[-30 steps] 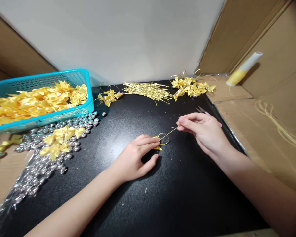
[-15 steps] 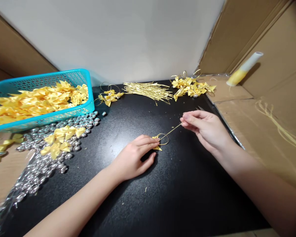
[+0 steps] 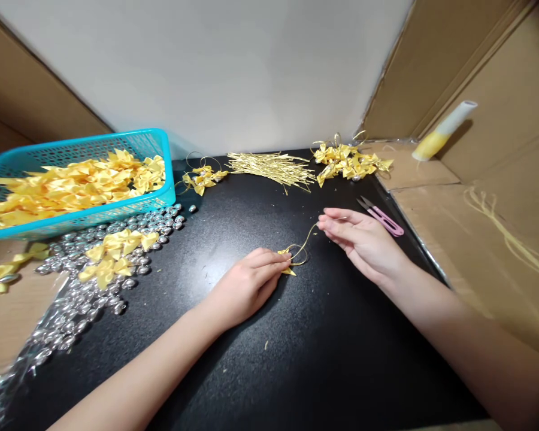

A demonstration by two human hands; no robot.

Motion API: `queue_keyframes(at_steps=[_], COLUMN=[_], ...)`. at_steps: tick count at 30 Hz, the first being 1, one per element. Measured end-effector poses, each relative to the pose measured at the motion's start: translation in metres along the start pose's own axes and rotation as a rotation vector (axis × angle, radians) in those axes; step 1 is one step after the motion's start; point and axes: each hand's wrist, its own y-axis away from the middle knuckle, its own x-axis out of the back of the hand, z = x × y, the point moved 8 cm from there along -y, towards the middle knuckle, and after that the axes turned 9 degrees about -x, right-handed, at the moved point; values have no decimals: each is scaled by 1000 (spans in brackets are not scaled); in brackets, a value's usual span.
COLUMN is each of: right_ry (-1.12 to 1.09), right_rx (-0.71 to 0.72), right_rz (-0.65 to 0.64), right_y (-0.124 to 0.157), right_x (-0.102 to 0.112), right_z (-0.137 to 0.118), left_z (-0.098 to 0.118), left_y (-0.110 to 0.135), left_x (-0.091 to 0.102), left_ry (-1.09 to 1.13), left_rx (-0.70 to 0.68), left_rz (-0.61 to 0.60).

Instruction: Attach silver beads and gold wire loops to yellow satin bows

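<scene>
My left hand [image 3: 251, 281] presses a yellow ribbon bow [image 3: 288, 271] to the black tabletop, fingertips closed over it; most of the bow is hidden. A thin gold cord [image 3: 304, 244] forms a loop at the bow, and its slack, curved tail runs up to my right hand [image 3: 359, 236]. The thumb and fingertips of that hand pinch the cord's end, slightly above the table. Just beyond the right hand lie pink-handled thread snips [image 3: 386, 220], blades pointing away to the left.
At left stands a turquoise basket [image 3: 168, 155] of yellow bows, with silver beads [image 3: 81, 311] and loose bows [image 3: 112, 254] before it. Along the back lie cut gold cords [image 3: 269, 167] between two piles of beaded bows [image 3: 204, 178]. A thread cone [image 3: 444, 131] stands right, near pale strands [image 3: 512, 233].
My right hand has shifted a little left and down, and the taut cord has slackened into a curve. The snips now show beside it. My left thumb has drawn in toward the fingers.
</scene>
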Motion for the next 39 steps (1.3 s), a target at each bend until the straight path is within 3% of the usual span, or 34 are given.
queue_keyframes(at_steps=[4, 7, 14, 17, 18, 20, 22, 23, 26, 30, 39], right_ry=[1, 119, 727, 1036, 1132, 1313, 1485, 1569, 1755, 1764, 1426], right_rx=[-37, 19, 247, 513, 628, 819, 886, 889, 918, 938, 763], right_rz=[-72, -46, 188, 296, 283, 112, -118, -167, -135, -165, -260], right_y=[1, 1, -2, 12, 20, 36, 46, 49, 49, 47, 40], right_x=[-8, -5, 15, 4, -7, -35, -58, -64, -72, -75, -67], right_z=[8, 2, -23, -38, -40, -32, -12, -4, 7, 11, 8], left_z=[1, 1, 1, 1, 1, 1, 1, 1, 2, 2, 3], left_y=[0, 2, 1, 1, 1, 1, 1, 1, 1, 0, 1], left_x=[1, 0, -2, -1, -1, -2, -1, -1, -1, 0, -2], left_ry=[1, 1, -5, -10, -11, -17, -22, -25, -33, -40, -47], left_rx=[1, 4, 2, 5, 9, 13, 13, 13, 9, 6, -11], left_rz=[13, 13, 5, 5, 4, 3, 8, 10, 6, 9, -34])
